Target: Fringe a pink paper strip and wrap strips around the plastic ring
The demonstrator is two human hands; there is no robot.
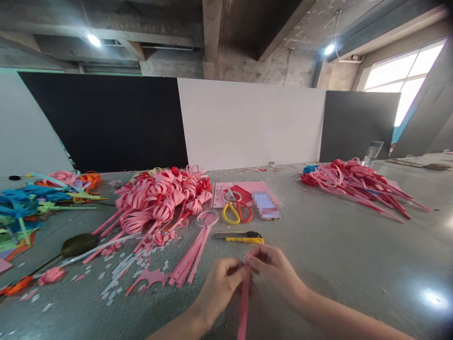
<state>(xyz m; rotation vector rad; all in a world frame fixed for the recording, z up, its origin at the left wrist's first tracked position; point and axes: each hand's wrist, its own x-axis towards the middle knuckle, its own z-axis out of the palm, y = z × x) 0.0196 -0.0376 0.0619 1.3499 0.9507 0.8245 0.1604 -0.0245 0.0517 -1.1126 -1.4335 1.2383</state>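
Pinching a pink paper strip (243, 309) in left hand (225, 279) and right hand (276, 267), seemingly folding; next, probably press firmly.

Pnk strip (244, 302), ylw/red scissors (236, 203)

No text, label, brand or number readable. White sheet (218, 200) under scissors (231, 213) carries rows of small dark marks near left edge, possibly print; too small to make out, can't tell letters from figures. Phone (264, 200) beside it: screen light, pixelated along right side and lower part, content unreadable. Yellow-and-black cutter (244, 240) in front: any print or scale on it too fine to tell.
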